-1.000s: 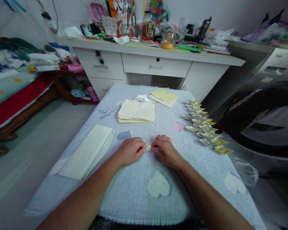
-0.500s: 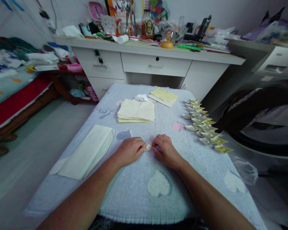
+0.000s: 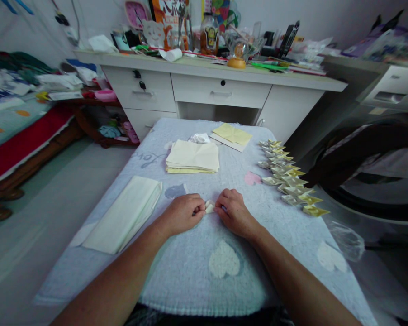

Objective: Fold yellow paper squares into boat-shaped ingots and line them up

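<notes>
A small piece of folded pale paper point(image 3: 209, 207) is pinched between my two hands, low over the middle of the cloth-covered table point(image 3: 190, 271). My left hand point(image 3: 187, 210) is closed on its left end, fingers curled. On the other end, my right hand point(image 3: 234, 210) grips with thumb and fingers together. Most of the paper is hidden by the fingers. Beyond the hands lies a stack of cream paper sheets point(image 3: 192, 156). To the right, folded paper boats point(image 3: 288, 174) in yellow and whitish paper stand in a slanting row.
A folded pale sheet bundle point(image 3: 124, 215) lies at left. Crumpled white paper point(image 3: 200, 138) and yellow squares point(image 3: 233, 135) sit at the far side. Behind stands a cluttered white desk point(image 3: 220, 90). A washing machine point(image 3: 387, 104) is at right, a bed point(image 3: 24, 131) at left.
My left hand has shifted very slightly left, and a bit more of the folded paper shows between the fingers. Everything else looks the same.
</notes>
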